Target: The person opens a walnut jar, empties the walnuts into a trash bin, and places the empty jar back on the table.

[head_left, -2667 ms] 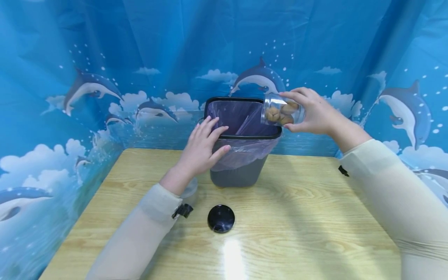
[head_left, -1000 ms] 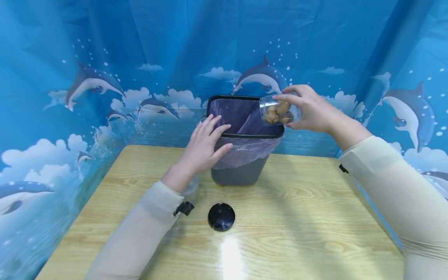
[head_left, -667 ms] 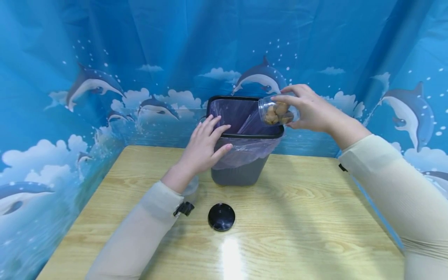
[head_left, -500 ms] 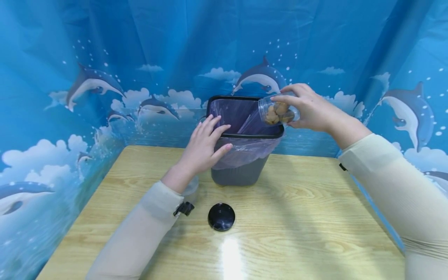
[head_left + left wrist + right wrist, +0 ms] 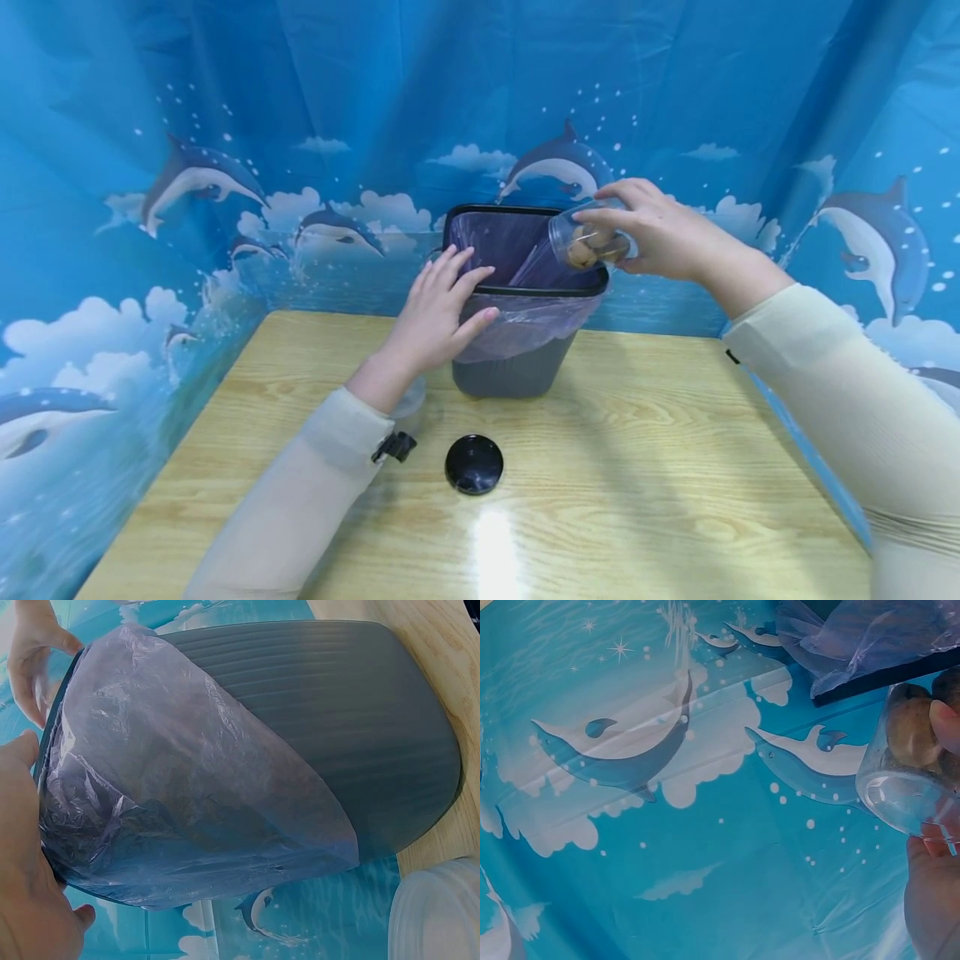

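Note:
My right hand (image 5: 663, 229) grips a clear jar (image 5: 561, 236) over the right side of a grey bin (image 5: 510, 371). The jar's mouth is tipped down and left into the bin. Several brown, roundish, nut-like pieces (image 5: 582, 252) lie inside it; their exact kind is unclear. In the right wrist view the jar's base (image 5: 904, 802) faces the camera, with the brown pieces (image 5: 911, 731) behind it. With fingers spread, my left hand (image 5: 429, 325) rests at the bin's near-left rim. A purplish bag (image 5: 187, 765) lines the bin and folds over its black rim (image 5: 547, 292).
A round, glossy black lid (image 5: 474, 464) lies on the wooden table (image 5: 637, 467) in front of the bin. Partly hidden behind my left wrist stands a clear container (image 5: 439, 915). A blue dolphin-print curtain (image 5: 375, 100) hangs behind and at the sides.
The jar has tipped further mouth-down and shifted slightly left over the bin, its pieces moving with it. My left hand stays in place on the bin.

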Available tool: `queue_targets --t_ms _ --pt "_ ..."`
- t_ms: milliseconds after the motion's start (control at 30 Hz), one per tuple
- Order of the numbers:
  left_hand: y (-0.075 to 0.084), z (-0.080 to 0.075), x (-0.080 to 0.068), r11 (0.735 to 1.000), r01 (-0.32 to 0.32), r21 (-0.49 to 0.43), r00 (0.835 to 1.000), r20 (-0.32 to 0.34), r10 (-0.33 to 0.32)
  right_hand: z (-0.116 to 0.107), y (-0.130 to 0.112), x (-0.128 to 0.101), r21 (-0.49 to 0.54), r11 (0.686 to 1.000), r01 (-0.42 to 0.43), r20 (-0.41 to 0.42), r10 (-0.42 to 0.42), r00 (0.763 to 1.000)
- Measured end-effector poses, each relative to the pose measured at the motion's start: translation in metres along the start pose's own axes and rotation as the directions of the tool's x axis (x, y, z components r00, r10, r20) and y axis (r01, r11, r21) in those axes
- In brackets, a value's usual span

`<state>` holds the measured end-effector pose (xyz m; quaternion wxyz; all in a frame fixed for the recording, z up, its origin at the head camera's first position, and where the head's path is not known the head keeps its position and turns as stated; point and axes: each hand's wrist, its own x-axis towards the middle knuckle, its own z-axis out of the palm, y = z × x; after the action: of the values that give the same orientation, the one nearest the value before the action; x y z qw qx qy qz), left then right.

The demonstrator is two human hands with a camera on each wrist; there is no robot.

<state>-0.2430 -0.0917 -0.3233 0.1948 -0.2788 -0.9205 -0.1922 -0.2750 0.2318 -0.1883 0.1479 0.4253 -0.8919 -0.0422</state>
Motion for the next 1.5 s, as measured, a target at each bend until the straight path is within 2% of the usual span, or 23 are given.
queue_targets --t_ms 433,667,1300,1500 --pt "0.000 0.000 -0.001 1.000 -0.003 -0.004 1.000 0.004 0.003 -0.008 -0.010 0.009 -0.067 0.998 0.004 0.051 0.000 0.999" --pt "0.001 -0.001 -0.001 1.000 0.007 -0.003 1.000 0.013 -0.007 -0.010 -0.010 0.011 -0.080 0.997 0.004 0.047 0.000 0.999" --pt "0.001 0.000 -0.001 1.000 0.005 -0.005 1.000 -0.001 -0.005 -0.014 -0.011 0.014 -0.128 0.988 0.084 0.041 -0.079 0.996" --pt "0.000 0.000 -0.001 1.000 0.000 -0.007 1.000 -0.008 0.000 -0.015 -0.011 0.013 -0.156 0.984 0.086 0.022 -0.084 0.996"
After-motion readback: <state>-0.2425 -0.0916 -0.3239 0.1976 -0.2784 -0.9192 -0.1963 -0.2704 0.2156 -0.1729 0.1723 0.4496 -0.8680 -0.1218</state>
